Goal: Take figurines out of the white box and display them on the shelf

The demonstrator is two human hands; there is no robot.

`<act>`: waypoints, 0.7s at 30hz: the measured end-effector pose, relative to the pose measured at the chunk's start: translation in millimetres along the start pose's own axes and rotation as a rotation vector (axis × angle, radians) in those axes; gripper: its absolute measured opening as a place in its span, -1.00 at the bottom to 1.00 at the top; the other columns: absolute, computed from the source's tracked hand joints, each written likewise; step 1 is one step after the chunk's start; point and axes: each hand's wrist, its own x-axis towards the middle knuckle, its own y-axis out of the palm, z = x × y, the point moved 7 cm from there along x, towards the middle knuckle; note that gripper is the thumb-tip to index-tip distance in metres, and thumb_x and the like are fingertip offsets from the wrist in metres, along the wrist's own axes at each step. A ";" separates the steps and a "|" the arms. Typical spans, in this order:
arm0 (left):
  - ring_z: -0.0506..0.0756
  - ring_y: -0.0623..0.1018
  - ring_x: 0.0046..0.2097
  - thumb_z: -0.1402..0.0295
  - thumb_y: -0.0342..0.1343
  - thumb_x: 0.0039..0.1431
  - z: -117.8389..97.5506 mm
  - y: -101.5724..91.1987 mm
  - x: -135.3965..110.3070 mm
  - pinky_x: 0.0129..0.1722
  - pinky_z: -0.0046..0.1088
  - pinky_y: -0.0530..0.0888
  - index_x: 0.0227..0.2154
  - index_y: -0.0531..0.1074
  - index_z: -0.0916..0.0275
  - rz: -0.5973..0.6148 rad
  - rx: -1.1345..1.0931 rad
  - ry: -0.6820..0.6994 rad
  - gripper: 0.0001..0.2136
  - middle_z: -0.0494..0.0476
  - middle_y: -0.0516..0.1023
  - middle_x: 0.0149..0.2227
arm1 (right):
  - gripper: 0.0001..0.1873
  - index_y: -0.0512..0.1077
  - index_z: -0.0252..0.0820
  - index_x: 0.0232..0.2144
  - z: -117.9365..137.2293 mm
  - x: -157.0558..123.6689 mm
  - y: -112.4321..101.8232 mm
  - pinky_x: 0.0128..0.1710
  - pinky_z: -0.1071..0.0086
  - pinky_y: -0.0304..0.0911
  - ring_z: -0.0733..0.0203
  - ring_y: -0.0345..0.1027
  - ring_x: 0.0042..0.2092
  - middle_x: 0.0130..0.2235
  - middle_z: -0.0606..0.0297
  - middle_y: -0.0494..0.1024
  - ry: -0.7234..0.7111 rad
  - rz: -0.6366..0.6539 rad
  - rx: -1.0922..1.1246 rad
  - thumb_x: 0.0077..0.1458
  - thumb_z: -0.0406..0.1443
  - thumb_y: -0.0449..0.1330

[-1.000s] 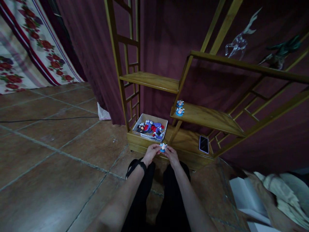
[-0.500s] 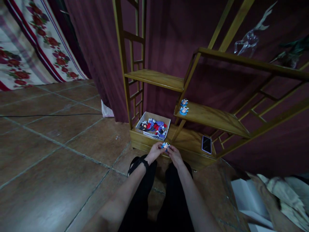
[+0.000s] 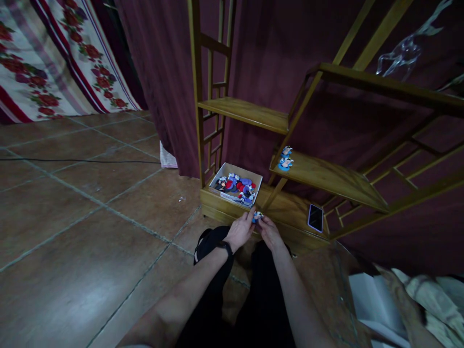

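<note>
Between my fingers, just in front of the low wooden shelf base, is a small blue-and-white figurine (image 3: pixel 257 216). My left hand (image 3: pixel 241 229) grips it from the left, its fingers partly covering it. From the other side my right hand (image 3: pixel 270 232) pinches it too. Beyond my hands stands an open cardboard box (image 3: pixel 239 198) holding a jumble of red, purple, black and white figurines. Two similar blue figurines (image 3: pixel 285 163) stand one behind the other at the left end of the middle shelf (image 3: pixel 333 182).
A phone (image 3: pixel 315 217) lies on the base to the right. A clear deer ornament (image 3: pixel 400 55) stands on the upper right shelf (image 3: pixel 384 86). White boxes (image 3: pixel 375 302) and cloth (image 3: pixel 420 290) are on the floor at right. A black cable (image 3: pixel 79 160) crosses the tiles.
The view has shifted, so the shelf appears further right. My left hand has turned and its fingers reach more over the figurine. Both hands still hold it.
</note>
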 end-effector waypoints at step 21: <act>0.16 0.40 0.03 0.49 -0.19 0.21 -18.7 -6.3 -12.6 -0.10 -0.29 0.34 0.18 0.00 0.21 -0.008 0.473 0.261 -0.55 0.41 0.26 0.10 | -0.58 0.46 0.00 -0.28 -1.6 -7.1 -0.5 -0.08 0.34 0.29 0.18 0.30 -0.01 -0.04 0.41 0.47 0.047 0.034 -0.097 -0.29 -0.45 0.24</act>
